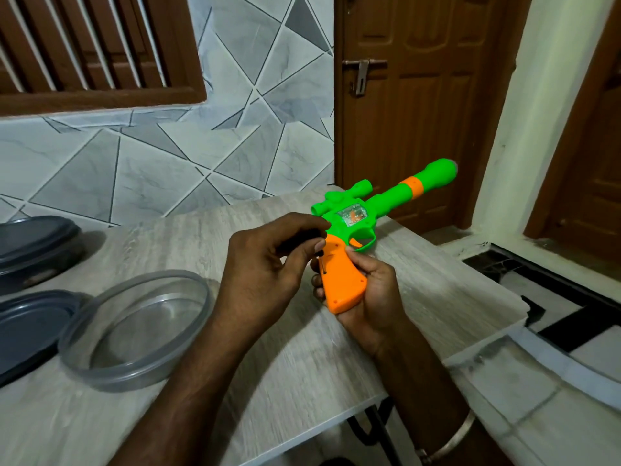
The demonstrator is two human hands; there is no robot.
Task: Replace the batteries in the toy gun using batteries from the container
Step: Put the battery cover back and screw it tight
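Observation:
The toy gun [349, 218] is green with an orange band on the barrel and an orange grip [342, 280]. It is held above the table with the barrel pointing away to the right. My right hand [373, 297] wraps the grip from below. My left hand [265, 264] pinches a small dark tool [302, 239], whose tip touches the upper side of the grip. A clear round container [111, 378] sits on the table to the left, and I see nothing inside it. No batteries are in view.
A dark grey lid [30, 327] lies beside the clear container, and another dark grey container [33, 247] stands behind it. The wooden table [302, 381] ends just right of my hands. A brown door [420, 95] and tiled wall are behind.

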